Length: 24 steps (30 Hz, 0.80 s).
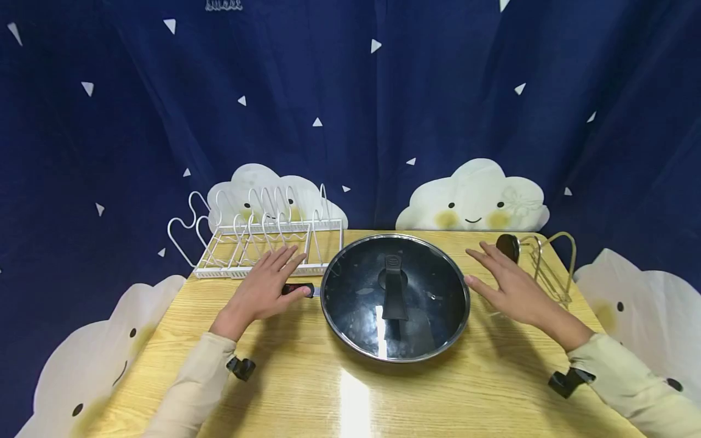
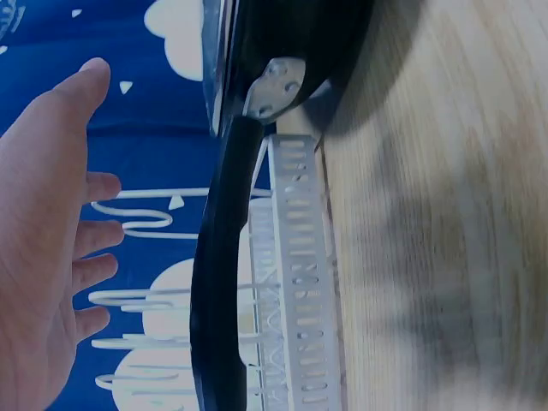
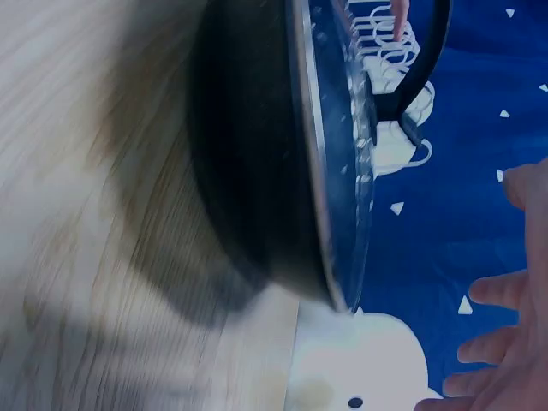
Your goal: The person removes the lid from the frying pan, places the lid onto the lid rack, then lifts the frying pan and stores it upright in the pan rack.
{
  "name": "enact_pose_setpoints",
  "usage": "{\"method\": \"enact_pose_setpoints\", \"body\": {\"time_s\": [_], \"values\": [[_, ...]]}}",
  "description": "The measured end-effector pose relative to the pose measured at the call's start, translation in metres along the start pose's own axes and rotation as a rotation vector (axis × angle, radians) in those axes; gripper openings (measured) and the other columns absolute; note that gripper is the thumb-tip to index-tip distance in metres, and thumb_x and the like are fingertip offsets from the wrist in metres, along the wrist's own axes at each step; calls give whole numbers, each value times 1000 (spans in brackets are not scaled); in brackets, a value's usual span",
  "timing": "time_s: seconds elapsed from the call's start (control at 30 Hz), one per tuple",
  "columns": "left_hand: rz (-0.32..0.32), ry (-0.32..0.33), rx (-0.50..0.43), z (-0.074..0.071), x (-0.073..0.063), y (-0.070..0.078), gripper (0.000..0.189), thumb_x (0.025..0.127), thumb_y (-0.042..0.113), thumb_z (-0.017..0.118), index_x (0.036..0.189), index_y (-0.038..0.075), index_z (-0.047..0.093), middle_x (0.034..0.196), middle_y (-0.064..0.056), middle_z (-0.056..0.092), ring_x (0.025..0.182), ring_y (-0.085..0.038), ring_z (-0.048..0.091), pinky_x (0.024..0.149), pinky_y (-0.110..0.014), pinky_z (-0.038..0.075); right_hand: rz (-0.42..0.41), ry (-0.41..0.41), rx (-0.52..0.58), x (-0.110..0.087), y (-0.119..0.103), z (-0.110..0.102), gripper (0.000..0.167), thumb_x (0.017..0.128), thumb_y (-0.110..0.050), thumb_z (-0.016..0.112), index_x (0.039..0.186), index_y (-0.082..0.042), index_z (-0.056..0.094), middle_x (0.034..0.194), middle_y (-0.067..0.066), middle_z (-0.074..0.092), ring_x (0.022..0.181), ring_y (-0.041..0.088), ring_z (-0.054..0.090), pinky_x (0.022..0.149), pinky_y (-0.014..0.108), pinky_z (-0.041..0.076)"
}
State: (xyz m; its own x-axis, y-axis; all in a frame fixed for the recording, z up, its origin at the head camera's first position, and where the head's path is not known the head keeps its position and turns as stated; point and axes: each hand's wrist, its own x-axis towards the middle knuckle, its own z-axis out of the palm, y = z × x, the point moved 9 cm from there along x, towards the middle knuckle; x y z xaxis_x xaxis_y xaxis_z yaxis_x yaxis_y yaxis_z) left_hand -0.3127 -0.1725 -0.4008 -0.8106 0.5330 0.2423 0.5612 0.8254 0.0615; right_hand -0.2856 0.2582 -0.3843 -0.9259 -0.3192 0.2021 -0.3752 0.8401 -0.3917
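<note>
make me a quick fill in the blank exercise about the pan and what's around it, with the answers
1. The pan is covered by a glass ____.
2. In the head view, the white wire rack stands to the ____ of the pan.
3. The left hand hovers above the pan's long black ____.
4. The curtain behind the table is dark ____.

Missing words: lid; left; handle; blue

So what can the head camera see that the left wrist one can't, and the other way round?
Only the head view shows the right hand, the gold rack and the lid handle. Only the left wrist view shows the round spots on the metal bracket. Both show the left hand, pan, white rack, table and curtain.
</note>
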Motion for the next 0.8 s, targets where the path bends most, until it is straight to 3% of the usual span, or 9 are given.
{"method": "enact_pose_setpoints", "body": {"time_s": [0.13,0.33,0.5,0.57,0.7,0.8], "values": [[-4,-1,-35,-2,-2,-7,77,97,59,57,157,13,40,161,-17,38,150,-37,32,123,-56,22,-14,6,48,2,-11,-4,62,104,-44,56,155,-10,44,163,25,30,145,53,32,106,75,31],[-6,11,-96,0,-6,-19,74,97,58,60,155,13,45,155,-18,47,144,-40,41,119,-57,29,-18,66,190,4,-27,-12,53,106,-35,57,151,-8,49,155,22,45,136,46,49,100,60,50],[-32,-8,-157,6,-8,-30,69,98,58,59,153,16,49,152,-13,52,140,-37,47,117,-55,33,39,23,372,6,-37,-10,51,108,-34,52,150,-7,49,148,21,54,127,43,58,96,58,53],[-36,-11,-183,7,-8,-33,66,98,56,60,151,17,51,149,-12,55,139,-35,49,116,-54,35,53,-9,471,7,-42,-7,50,109,-33,50,150,-4,49,148,21,53,126,40,60,96,52,55],[-37,-10,-229,9,-9,-39,59,99,52,62,145,15,59,144,-11,60,134,-35,54,114,-53,38,61,-72,708,12,-53,3,51,110,-28,47,148,5,45,150,26,48,122,15,62,97,33,56],[-57,-22,-264,13,-11,-45,56,98,51,63,142,16,62,142,-9,62,134,-33,54,116,-53,36,77,-106,859,15,-60,11,52,111,-27,46,146,11,43,148,30,45,115,3,63,95,30,56]]}}
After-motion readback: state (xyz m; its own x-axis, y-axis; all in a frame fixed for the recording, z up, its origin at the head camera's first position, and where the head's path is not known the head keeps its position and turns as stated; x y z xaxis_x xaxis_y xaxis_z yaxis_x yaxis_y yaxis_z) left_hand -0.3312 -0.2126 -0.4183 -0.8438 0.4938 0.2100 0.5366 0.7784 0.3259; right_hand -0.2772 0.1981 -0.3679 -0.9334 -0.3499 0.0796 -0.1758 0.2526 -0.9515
